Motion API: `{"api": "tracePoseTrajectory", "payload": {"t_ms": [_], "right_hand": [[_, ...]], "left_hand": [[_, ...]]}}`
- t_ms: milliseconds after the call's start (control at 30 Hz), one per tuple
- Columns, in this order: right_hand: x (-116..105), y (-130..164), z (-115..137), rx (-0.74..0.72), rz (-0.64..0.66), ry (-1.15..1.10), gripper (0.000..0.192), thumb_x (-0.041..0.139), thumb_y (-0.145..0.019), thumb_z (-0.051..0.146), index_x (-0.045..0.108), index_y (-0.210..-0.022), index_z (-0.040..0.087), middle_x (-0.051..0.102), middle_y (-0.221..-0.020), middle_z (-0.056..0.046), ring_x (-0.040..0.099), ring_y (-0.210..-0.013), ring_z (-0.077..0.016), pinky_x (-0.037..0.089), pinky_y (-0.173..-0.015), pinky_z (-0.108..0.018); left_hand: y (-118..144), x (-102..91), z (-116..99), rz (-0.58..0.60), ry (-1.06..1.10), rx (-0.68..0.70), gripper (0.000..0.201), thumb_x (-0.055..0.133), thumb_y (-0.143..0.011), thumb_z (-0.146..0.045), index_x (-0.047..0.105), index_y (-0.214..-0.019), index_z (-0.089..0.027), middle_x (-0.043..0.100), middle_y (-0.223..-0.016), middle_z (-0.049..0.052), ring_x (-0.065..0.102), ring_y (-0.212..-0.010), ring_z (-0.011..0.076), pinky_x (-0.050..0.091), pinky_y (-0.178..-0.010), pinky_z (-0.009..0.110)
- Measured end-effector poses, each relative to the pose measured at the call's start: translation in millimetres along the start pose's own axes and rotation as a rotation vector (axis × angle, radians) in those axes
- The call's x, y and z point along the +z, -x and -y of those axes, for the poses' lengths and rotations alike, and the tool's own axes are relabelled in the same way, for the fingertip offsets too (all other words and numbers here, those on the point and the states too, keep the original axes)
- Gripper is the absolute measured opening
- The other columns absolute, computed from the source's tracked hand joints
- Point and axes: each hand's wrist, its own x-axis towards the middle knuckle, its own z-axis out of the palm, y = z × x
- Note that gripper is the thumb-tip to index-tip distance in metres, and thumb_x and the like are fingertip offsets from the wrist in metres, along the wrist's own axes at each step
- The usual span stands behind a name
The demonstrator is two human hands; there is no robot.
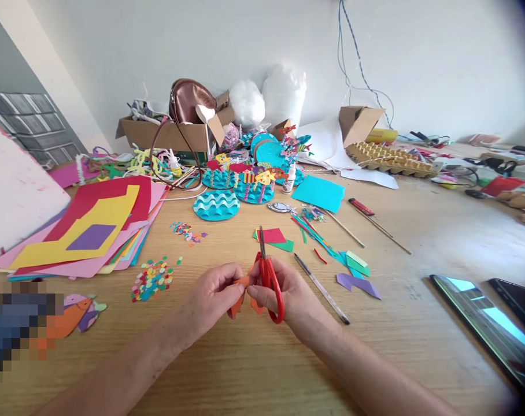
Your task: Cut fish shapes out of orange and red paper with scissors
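My right hand grips red-handled scissors, blades pointing away from me. My left hand pinches a small orange paper piece against the scissors, low over the wooden table. Just beyond the blades lie a red paper scrap on a green one. A thin pencil lies right of my right hand. A heap of round coloured paper dots sits left of my left hand.
A stack of coloured paper sheets lies at left. Teal wavy paper discs, a glue bottle and cardboard boxes crowd the back. Purple and green scraps, wooden sticks and two dark devices lie right.
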Motion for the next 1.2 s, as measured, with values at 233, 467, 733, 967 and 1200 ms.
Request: {"api": "tracePoseTrajectory", "payload": {"t_ms": [233,467,733,967,1200], "right_hand": [[1,-2,-2,0.005,-0.012,-0.009,0.026,0.07,-0.059,0.025,0.047,-0.07,0.018,0.047,-0.059,0.007,0.042,-0.047,-0.006,0.031,-0.042,-0.017],[2,-3,-5,-0.006,-0.042,-0.037,0.029,0.07,-0.061,0.03,0.047,-0.073,0.018,0.047,-0.06,0.007,0.041,-0.047,-0.006,0.031,-0.042,-0.018],[-4,5,11,0.036,0.105,0.372,0.034,0.047,-0.081,0.043,0.041,-0.058,0.018,0.043,-0.053,0.004,0.041,-0.049,-0.0089,0.03,-0.045,-0.021],[-7,5,13,0.074,0.241,0.625,0.031,0.047,-0.082,0.035,0.04,-0.056,0.019,0.043,-0.052,0.004,0.04,-0.049,-0.0103,0.025,-0.045,-0.022],[0,7,15,0.103,0.289,0.586,0.03,0.047,-0.082,0.029,0.04,-0.054,0.019,0.04,-0.048,0.005,0.036,-0.046,-0.0086,0.023,-0.043,-0.021]], "left_hand": [[-2,1.1,3,0.008,0.002,0.003,0.017,0.049,-0.073,-0.024,0.045,-0.057,-0.019,0.042,-0.05,-0.006,0.041,-0.049,0.0099,0.032,-0.049,0.021],[-1,4.8,4,-0.092,0.144,-0.005,0.017,0.055,-0.073,-0.029,0.049,-0.062,-0.017,0.047,-0.052,-0.005,0.042,-0.049,0.0091,0.035,-0.049,0.021],[5,-17.8,-4,-0.131,0.208,-0.066,0.014,0.057,-0.075,-0.026,0.056,-0.067,-0.015,0.055,-0.06,-0.002,0.048,-0.057,0.01,0.039,-0.056,0.022],[15,-35.6,-3,-0.148,0.354,-0.099,0.011,0.059,-0.076,-0.024,0.055,-0.07,-0.016,0.058,-0.066,0.0,0.052,-0.063,0.0101,0.043,-0.06,0.023],[13,-30.6,-2,-0.103,0.388,-0.126,0.011,0.057,-0.077,-0.022,0.054,-0.069,-0.015,0.059,-0.065,-0.001,0.052,-0.06,0.0087,0.043,-0.059,0.022]]}}
